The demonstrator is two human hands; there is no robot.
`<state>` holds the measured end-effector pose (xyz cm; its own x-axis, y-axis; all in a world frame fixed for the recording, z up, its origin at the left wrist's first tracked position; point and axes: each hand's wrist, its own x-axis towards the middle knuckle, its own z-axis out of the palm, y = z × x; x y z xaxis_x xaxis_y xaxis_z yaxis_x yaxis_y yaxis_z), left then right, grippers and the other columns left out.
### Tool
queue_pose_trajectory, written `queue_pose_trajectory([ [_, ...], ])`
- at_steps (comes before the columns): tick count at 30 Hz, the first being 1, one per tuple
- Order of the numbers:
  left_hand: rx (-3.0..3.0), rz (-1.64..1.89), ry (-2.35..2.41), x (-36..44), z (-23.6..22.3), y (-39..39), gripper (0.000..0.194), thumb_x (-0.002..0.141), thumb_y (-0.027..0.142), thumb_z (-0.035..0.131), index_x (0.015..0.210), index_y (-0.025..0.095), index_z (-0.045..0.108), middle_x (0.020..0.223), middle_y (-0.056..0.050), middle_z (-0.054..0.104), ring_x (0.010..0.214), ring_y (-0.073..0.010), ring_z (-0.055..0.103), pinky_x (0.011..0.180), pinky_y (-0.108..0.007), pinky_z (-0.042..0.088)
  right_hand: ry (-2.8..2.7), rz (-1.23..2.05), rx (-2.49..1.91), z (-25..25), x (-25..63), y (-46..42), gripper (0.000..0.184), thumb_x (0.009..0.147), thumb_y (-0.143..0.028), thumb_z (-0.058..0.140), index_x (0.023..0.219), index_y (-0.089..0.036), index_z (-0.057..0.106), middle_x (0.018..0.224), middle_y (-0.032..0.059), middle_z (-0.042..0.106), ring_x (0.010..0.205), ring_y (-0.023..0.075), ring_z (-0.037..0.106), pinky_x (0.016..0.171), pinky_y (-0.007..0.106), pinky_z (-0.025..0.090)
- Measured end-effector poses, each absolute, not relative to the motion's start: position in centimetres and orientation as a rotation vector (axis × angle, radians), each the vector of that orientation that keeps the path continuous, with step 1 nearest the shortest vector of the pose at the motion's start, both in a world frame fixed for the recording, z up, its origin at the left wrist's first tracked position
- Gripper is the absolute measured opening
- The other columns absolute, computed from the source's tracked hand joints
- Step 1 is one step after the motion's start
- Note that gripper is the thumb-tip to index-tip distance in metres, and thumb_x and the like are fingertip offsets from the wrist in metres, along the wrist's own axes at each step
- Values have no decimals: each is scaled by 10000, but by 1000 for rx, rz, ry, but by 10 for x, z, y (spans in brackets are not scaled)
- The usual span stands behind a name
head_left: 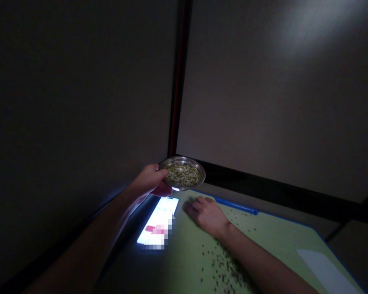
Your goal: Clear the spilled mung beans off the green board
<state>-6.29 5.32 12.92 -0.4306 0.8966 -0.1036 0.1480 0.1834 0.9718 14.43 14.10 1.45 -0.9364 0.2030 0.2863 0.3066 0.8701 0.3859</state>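
Note:
My left hand (pixel 151 179) grips the near-left rim of a shallow round steel dish (pixel 203 176), thumb on top and fingers underneath. Green and whitish grains (pixel 184 175) cover the dish's bottom. It is held above the far left corner of a green tabletop (pixel 282 245). Low over the tabletop, to the right of a lit phone (pixel 156 222), is my right hand (pixel 210 216) with its fingers curled downward. Shadow hides its fingertips, so I cannot see what they hold, if anything. Small dark grains (pixel 227 271) lie scattered beneath and beside my right forearm.
Along the table's far edge lies a blue bar (pixel 237 206). A pale rectangular patch (pixel 322 269) shows at the right. Dim walls (pixel 263 102) meet at a corner behind the table, with a dark band (pixel 263 194) along the back wall's base.

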Motion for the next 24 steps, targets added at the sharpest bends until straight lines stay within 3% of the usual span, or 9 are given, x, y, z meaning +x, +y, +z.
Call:
queue_pose_trajectory([
  [5, 985, 1302, 1745, -61, 131, 55, 574, 782, 216, 532, 1317, 17, 472, 554, -100, 688, 490, -225, 679, 542, -333, 581, -2805, -591, -473, 13, 128, 150, 299, 1003, -196, 506, 1282, -235, 607, 1082, 74, 701, 1016, 242, 582, 737, 327, 489],
  [11, 1000, 1308, 1740, -61, 132, 53, 599, 755, 237, 575, 1314, 39, 492, 548, -88, 690, 492, -226, 683, 536, -322, 577, -2786, -577, -508, 3, 122, 158, 344, 984, -169, 521, 1323, -191, 576, 1120, 101, 692, 1032, 253, 571, 747, 347, 516],
  [24, 972, 1288, 1778, -59, 128, 58, 548, 817, 215, 511, 1327, 18, 472, 541, -100, 686, 494, -243, 692, 533, -333, 585, -2792, -605, -311, 9, 130, 149, 337, 1023, -222, 476, 1342, -267, 572, 1028, 60, 683, 970, 248, 553, 734, 356, 473],
])
